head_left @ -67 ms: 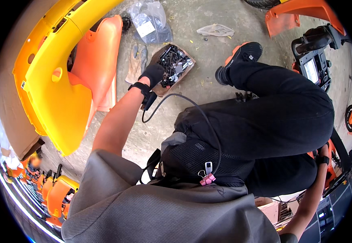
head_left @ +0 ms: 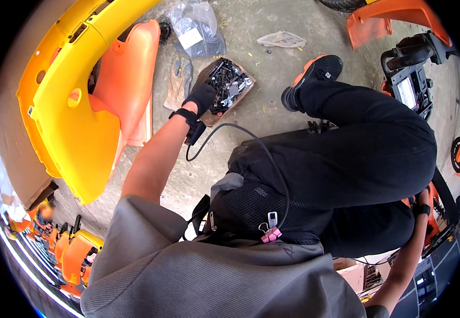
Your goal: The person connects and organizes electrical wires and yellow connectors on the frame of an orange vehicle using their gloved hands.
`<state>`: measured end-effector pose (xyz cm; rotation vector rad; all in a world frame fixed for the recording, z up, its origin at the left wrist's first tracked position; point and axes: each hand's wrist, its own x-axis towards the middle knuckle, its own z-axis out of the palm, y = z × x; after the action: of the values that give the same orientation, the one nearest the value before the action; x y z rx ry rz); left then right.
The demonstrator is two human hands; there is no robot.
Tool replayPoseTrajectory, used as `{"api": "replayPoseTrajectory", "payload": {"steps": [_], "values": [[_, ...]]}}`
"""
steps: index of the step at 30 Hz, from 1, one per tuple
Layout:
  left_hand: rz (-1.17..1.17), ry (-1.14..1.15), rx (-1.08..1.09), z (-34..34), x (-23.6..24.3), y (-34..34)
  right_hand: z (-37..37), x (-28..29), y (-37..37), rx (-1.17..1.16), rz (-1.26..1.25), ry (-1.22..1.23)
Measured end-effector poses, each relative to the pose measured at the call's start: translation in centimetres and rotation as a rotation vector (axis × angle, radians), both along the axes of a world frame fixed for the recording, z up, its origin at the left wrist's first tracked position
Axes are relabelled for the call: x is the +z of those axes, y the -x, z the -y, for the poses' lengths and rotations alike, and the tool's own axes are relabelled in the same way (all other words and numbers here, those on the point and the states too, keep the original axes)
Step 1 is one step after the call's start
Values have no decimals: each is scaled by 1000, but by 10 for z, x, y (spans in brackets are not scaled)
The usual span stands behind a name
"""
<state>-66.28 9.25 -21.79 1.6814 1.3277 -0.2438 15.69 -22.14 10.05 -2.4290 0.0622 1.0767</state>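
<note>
Reaching left hand [head_left: 201, 99] into cardboard tray [head_left: 243, 91] edge, grip unclear; yellow panel [head_left: 76, 116] close left.

concrete floor [head_left: 272, 114] | far: cardboard tray of black hardware [head_left: 227, 85], glove [head_left: 179, 82], plastic bag [head_left: 195, 29] | left: yellow panel [head_left: 65, 106]

The left hand [head_left: 202, 98] wears a black glove, its fingertips buried among dark parts in the cardboard tray [head_left: 243, 91], too small to tell apart. The right hand [head_left: 425, 200] is mostly hidden behind the black trouser leg [head_left: 367, 153]
</note>
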Motion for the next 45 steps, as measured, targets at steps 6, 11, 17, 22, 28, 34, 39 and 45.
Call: {"api": "replayPoseTrajectory", "payload": {"steps": [6, 11, 17, 22, 28, 34, 39, 45], "values": [[-80, -32, 147, 10, 28, -41, 21, 13, -29, 104, -41, -15], [-180, -127, 158, 3, 21, -46, 2, -22, -9, 2, -40, 21], [-282, -133, 43, 4, -2, -52, 13, -5, -25, 60, -2, -125], [-308, -42, 19, -1, 21, -54, 0, -2, 12, 55, 25, -73], [-168, -124, 133, 8, 14, -65, 8, 15, -15, 26, 45, -16], [-302, -79, 37, -5, 33, -76, -7, -1, 21, -100, -7, -132], [-312, -106, -95, -10, 46, -55, -33, 2, 37, 196, 9, -77], [-190, -160, -317, -53, 134, -44, -90, 10, 78, 1108, 265, 106]]}}
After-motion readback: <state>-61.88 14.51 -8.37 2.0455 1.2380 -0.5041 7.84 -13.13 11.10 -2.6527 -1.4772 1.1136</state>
